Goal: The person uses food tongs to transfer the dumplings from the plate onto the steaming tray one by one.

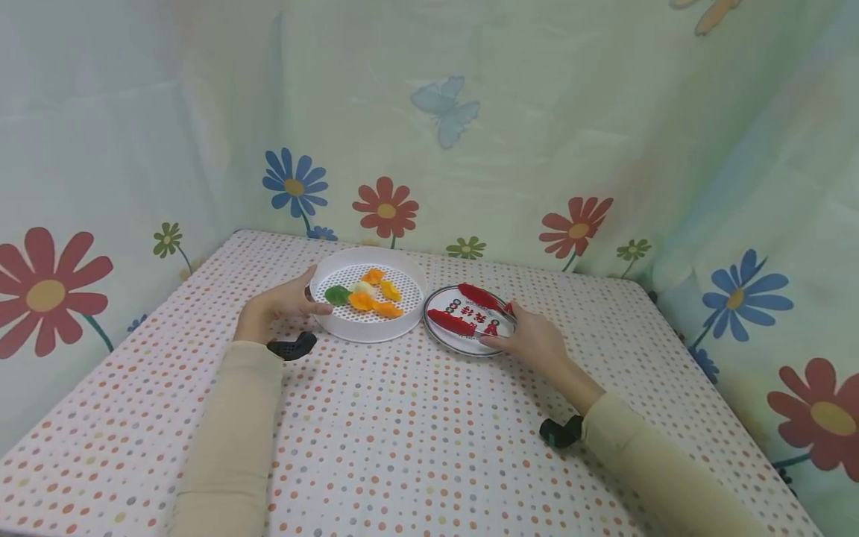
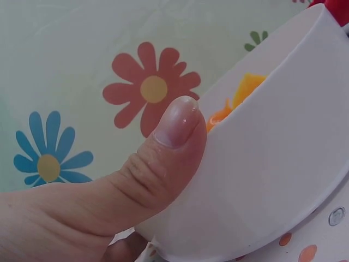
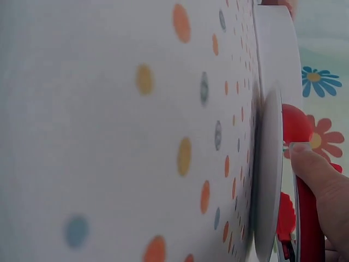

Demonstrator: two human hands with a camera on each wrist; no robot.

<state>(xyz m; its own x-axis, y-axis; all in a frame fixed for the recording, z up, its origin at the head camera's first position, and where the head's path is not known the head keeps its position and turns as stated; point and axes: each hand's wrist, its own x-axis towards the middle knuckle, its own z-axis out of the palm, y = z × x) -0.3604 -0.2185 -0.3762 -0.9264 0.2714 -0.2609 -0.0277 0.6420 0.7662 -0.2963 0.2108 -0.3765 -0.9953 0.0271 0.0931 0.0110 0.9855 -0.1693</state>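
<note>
At the left, a round white basket (image 1: 369, 332) with a perforated floor holds several orange and yellow pieces (image 1: 362, 300), a green leaf-like piece (image 1: 338, 295) and a pale one. My left hand (image 1: 285, 302) holds the basket's left side, its thumb (image 2: 177, 131) against the outer wall in the left wrist view; most of the other fingers are hidden. Red-tipped tongs (image 1: 451, 322) lie over a white plate (image 1: 463, 307) with red lettering and a dark rim line. Around their handle end my right hand (image 1: 533, 339) grips, its thumb along a red handle (image 3: 308, 226) in the right wrist view.
The plate sits close against the basket's right side on the dotted tablecloth (image 1: 382, 440). Black wrist devices (image 1: 293, 346) show at both forearms. A flowered curtain (image 1: 510, 149) rises behind the table and along both sides.
</note>
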